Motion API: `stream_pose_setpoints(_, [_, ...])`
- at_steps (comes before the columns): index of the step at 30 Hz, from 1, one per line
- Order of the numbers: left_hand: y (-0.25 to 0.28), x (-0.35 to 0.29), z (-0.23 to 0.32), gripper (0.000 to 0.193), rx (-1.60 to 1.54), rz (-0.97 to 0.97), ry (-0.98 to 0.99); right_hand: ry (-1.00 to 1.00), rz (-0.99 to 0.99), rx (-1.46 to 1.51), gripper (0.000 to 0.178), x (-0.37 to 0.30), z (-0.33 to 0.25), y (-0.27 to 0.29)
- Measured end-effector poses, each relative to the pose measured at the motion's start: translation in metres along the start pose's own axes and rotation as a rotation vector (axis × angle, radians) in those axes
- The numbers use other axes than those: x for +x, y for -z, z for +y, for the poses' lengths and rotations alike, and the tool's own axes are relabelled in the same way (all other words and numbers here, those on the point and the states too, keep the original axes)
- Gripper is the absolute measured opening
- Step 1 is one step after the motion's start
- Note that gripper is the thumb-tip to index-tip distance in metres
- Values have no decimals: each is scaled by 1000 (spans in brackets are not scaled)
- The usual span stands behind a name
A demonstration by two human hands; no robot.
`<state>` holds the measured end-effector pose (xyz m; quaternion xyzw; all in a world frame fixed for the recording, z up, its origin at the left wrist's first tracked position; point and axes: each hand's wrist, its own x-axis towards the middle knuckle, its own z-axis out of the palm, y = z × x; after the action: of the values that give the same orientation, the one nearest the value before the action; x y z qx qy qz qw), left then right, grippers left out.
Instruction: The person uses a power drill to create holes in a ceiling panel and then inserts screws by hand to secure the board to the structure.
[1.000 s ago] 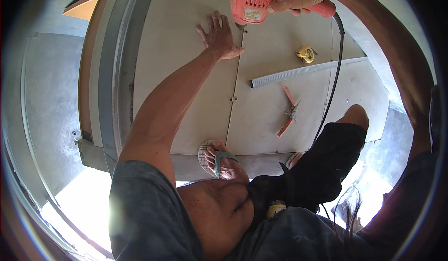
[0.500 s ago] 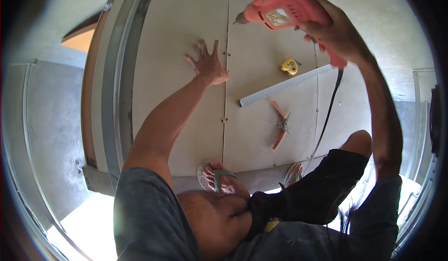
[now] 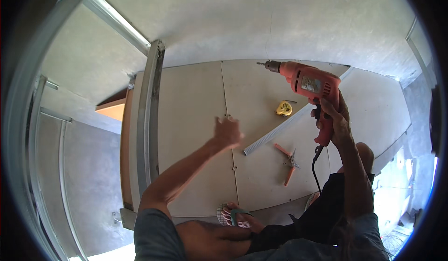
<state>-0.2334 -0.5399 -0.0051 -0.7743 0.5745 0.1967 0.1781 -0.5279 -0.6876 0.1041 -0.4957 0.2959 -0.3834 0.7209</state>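
My right hand (image 3: 332,121) grips the handle of a red corded power drill (image 3: 305,81), held up with its bit pointing left over the pale boards (image 3: 191,121). A black cord hangs from the drill's handle. My left hand (image 3: 227,132) is raised above the seam between two boards, fingers curled, holding nothing that I can see. I crouch on the boards, with my sandalled foot (image 3: 233,215) at their near edge.
A yellow tape measure (image 3: 283,108), a grey metal strip (image 3: 275,132) and orange-handled snips (image 3: 288,162) lie on the right board. A metal stud (image 3: 150,116) runs along the boards' left side. Grey floor surrounds the boards.
The view has tilted up. My right hand has brought the drill down and to the right. My left hand has lifted off the board and its fingers have curled.
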Motion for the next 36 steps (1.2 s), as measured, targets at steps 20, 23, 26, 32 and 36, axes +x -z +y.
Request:
stream_pose_setpoints(20, [-40,-237,216,21,-502,-322,-1265,-138,6,147,44,41,59,35])
stream_pose_setpoints(23, [-18,-235,219,20,-657,-344,-1276,-92,-76,141,45,45,52,43])
stream_pose_setpoints(26, [1,-235,223,18,-631,-366,-1271,-71,-123,151,47,46,60,45])
stream_pose_setpoints(32, [18,-232,241,19,-298,-347,-1334,-93,-70,166,53,52,69,50])
stream_pose_setpoints(36, [15,-235,253,19,-349,-413,-1310,-54,-89,220,53,58,81,53])
